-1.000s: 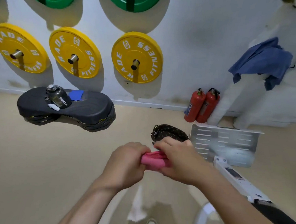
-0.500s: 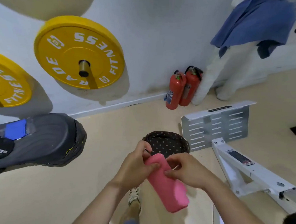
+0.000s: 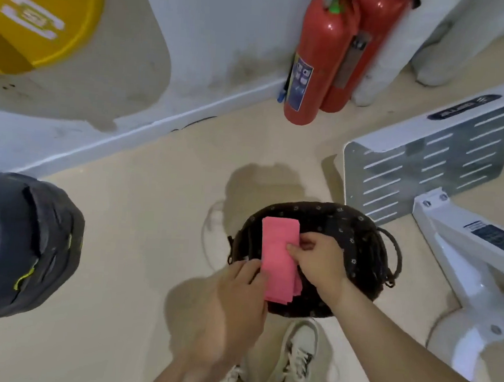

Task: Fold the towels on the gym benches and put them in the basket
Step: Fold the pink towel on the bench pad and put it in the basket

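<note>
Towel [image 3: 277, 252] is folded and sits over the left half of the basket [image 3: 361, 228]. Your right hand [image 3: 317, 264] pinches its right edge. Your left hand [image 3: 237, 297] has fingers at the lower left edge, too blurred to tell the grip. Lower it flat and release both sides together so the folds hold. The basket's right half is open; the bench frame [image 3: 461, 250] stands just to the right.

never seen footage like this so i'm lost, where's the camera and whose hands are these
No machine here: a person wears a camera on the head, looking down at their own hands. The right hand pinches a folded pink towel over a dark basket on the gym floor. The left hand touches the towel's left edge; its grip is too blurred to judge. Two red fire extinguishers stand by the wall, and the person's shoes show below.
</note>
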A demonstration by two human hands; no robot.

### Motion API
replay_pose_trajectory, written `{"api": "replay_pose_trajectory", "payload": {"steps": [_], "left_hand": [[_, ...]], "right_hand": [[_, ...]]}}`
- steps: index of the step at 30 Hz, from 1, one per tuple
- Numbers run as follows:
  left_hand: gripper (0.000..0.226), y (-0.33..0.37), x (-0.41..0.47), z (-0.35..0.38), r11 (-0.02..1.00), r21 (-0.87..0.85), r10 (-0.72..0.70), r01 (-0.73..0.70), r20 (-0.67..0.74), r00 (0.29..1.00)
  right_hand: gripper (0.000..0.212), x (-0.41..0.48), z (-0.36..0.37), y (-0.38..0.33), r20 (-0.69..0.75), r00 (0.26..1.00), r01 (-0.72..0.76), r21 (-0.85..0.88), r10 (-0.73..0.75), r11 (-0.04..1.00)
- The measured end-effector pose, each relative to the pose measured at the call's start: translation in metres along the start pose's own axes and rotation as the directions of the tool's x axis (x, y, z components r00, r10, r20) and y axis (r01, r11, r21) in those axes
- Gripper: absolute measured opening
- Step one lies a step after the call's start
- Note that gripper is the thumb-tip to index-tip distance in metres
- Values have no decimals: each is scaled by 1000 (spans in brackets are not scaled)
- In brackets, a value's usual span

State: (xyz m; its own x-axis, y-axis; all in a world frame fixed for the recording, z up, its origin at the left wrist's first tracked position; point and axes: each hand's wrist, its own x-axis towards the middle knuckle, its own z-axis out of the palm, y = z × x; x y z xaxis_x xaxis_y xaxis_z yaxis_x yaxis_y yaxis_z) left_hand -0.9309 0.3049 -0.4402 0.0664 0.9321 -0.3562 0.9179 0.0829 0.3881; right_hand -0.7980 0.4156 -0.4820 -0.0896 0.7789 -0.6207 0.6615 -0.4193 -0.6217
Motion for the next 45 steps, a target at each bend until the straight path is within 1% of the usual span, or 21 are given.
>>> {"api": "replay_pose_trajectory", "payload": {"steps": [2,5,8,11,13,15,17,18,20,22,24,25,26,27,29,32,36,38,41,43,45], "left_hand": [[25,-8,18,26,995,89,42,-45,41,998],[47,-10,33,51,955,262,84,-139,212,974],[50,-2,48,52,895,390,45,-217,405,913],[51,5,66,55,823,489,20,-290,484,875],[49,8,71,59,815,493,34,-304,483,875],[45,6,74,57,847,462,22,-263,465,885],[41,5,76,51,851,471,-3,-234,449,894],[40,5,77,47,842,489,-21,-228,452,892],[38,4,78,38,809,533,-46,-246,475,879],[36,3,83,29,768,572,-33,-287,483,875],[35,0,91,25,747,592,-5,-302,459,888],[34,-1,96,24,751,592,-1,-292,443,896],[32,-3,100,24,754,591,3,-286,433,901],[30,-3,105,24,752,592,7,-288,429,903],[25,-4,111,23,744,600,1,-293,438,899],[19,-5,116,27,760,598,-42,-255,437,898],[22,-2,115,35,763,617,-39,-192,341,939],[25,-4,114,38,765,618,-26,-181,311,950],[29,-8,116,41,756,624,-16,-197,319,948],[37,-8,118,43,759,618,-10,-204,324,946],[44,-6,117,41,778,599,-27,-189,332,943]], "right_hand": [[22,28,25,20,-7,1000,-20,-25,20,999],[21,55,51,41,0,999,-46,-68,46,997],[24,71,62,51,6,999,-37,-100,38,994],[25,75,60,49,-29,999,-42,-196,37,980],[21,69,53,43,-110,994,-4,-272,-27,962],[14,61,46,38,-138,979,119,-228,-153,966],[13,53,39,32,-15,978,208,-98,-210,973],[20,50,37,31,78,976,205,-43,-201,978],[32,44,31,31,212,970,110,70,-122,992],[37,36,23,35,243,969,-11,189,-36,982],[36,21,17,42,257,966,-58,241,-6,969],[35,12,17,46,280,960,-54,230,-13,972],[35,5,18,52,307,951,-20,163,-32,986],[36,-1,20,57,345,937,45,54,-61,998],[43,-9,24,64,432,898,171,-162,-86,972],[46,-8,26,66,472,876,252,-274,-98,928],[27,-6,25,60,404,910,198,-237,-89,951],[32,-6,24,59,375,924,127,-130,-70,983],[42,-10,26,61,405,914,-10,5,7,1000],[44,-14,28,61,407,913,-39,43,18,998],[44,-20,22,57,359,933,-39,31,25,999]]}}
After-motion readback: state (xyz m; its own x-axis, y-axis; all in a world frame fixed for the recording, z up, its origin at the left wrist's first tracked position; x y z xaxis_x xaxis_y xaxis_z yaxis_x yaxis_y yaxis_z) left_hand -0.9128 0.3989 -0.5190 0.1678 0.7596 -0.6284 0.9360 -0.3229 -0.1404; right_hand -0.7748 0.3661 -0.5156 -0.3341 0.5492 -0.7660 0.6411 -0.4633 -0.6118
